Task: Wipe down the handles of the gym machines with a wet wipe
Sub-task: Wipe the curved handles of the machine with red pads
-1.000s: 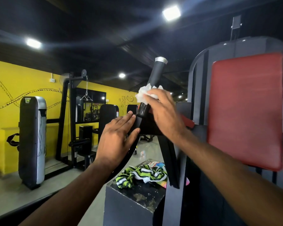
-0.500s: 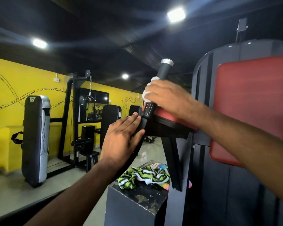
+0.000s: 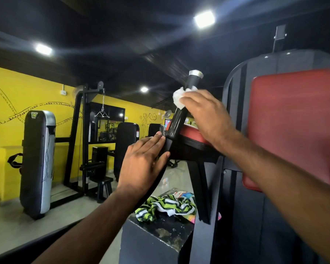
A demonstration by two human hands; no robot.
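Both grips are up at one handle. Your right grip [image 3: 208, 115] is curled round the upper part of the handle [image 3: 176, 123] and holds the white wipe [image 3: 178, 97] against it. The wipe bunches out past your fingers on the left, just below the silver cap [image 3: 195, 73]. The handle is a black bar, tilted with its top to the right, and it rises from a black bracket [image 3: 179, 149].

Your left grip [image 3: 143, 161] is wide and flat, fingers straight, and holds nothing. It rests against the left side of the bracket at the foot of the handle, with the thumb lower on the bracket's edge.

A small red pad [image 3: 191, 133] sits on the bracket just right of the handle, partly behind your right wrist. A large red back pad [image 3: 291, 126] fills the right side, set in a dark frame.

Below your arms, a towel [image 3: 166, 204] striped green, white and black lies crumpled on a black block [image 3: 152, 237] with a scuffed top. The towel touches the machine's slanted black strut.

To the left, well apart from you, a tall black and silver bag [image 3: 37, 162] stands on the floor before the yellow wall [image 3: 8, 88]. Beside it is a black cable frame [image 3: 78, 141] with a chain and a triangular bar hanging from it. Bright lights [image 3: 205, 19] shine in the dark ceiling.
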